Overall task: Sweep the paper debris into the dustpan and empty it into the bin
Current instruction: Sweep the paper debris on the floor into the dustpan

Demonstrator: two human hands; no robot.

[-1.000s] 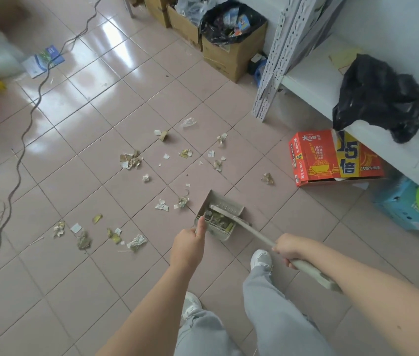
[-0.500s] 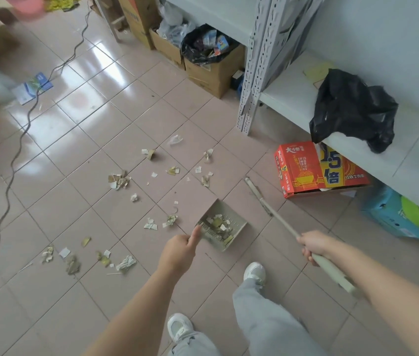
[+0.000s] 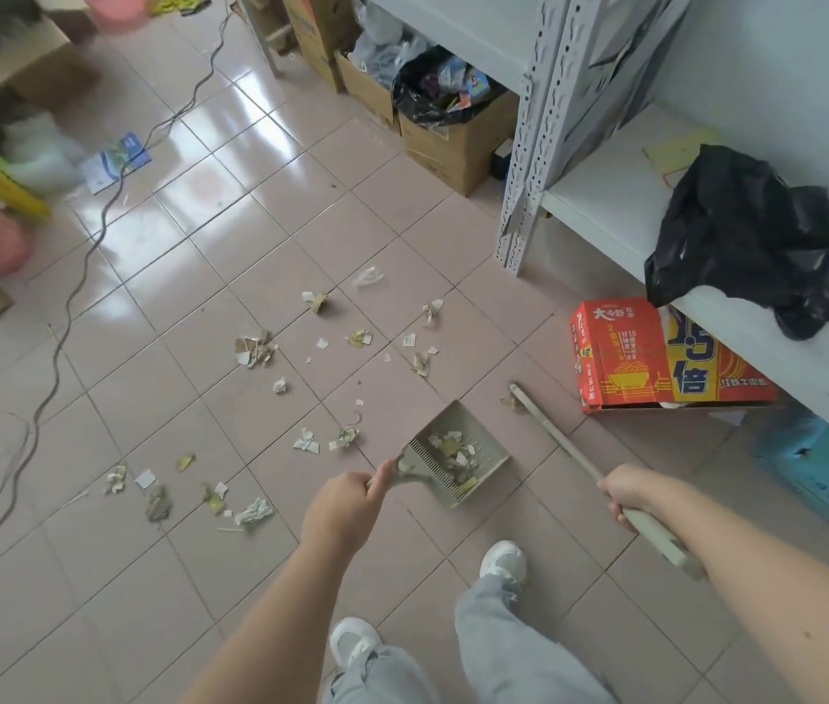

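Paper debris (image 3: 253,350) is scattered over the pink tiled floor (image 3: 199,276), mostly ahead and to the left of the left fingers. A few scraps lie ahead between both hands, and some sit inside the dustpan.

The grey metal shelf unit (image 3: 600,195) stands ahead-right of the right fingers, with a black plastic bag (image 3: 747,241) slumped on its low shelf. The cardboard-box bin (image 3: 458,149) has a black liner and sits well ahead of both sets of fingers, beside the shelf post. A red noodle carton (image 3: 620,358) lies on the floor at the shelf edge, ahead of the right fingers.

The broom (image 3: 557,442) has a long pale handle. The right hand (image 3: 625,492) grips it with fingers wrapped round the shaft. Its far end is ahead-left of those fingers, near the carton and beside one scrap.

The dustpan (image 3: 496,452) is just ahead-right of the left fingers, between the two hands. Whether it touches the floor cannot be told. The left hand (image 3: 341,510) holds its handle, fingers curled round and thumb laid along the top.

A white shoe (image 3: 503,558) sits nearer the body than both sets of fingers.
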